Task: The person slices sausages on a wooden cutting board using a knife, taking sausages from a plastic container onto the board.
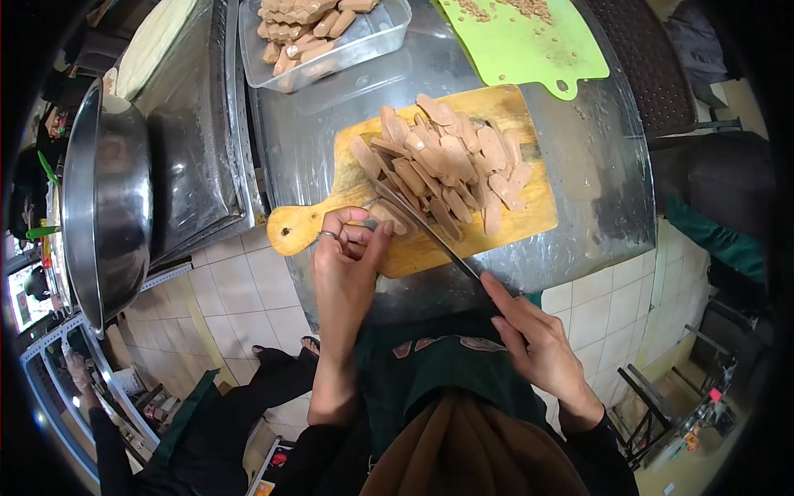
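Note:
Sliced sausages (447,157) lie heaped on a wooden cutting board (529,223) with a rounded handle at its left. My left hand (351,252), a ring on one finger, is closed at the board's near-left edge. Its curled fingertips and thumb hold a sausage piece (390,217), partly hidden by the fingers. A long, dark-bladed knife (438,237) is gripped in my right hand (533,339) at the board's near side. Its blade slants up and left across the board, between the sausage piece and the heap.
At the back, a clear plastic tub (331,62) holds whole sausages. A green cutting board (538,41) with small chopped bits is at the back right. On the left stands a large metal bowl (107,207). Another person (207,430) is at lower left.

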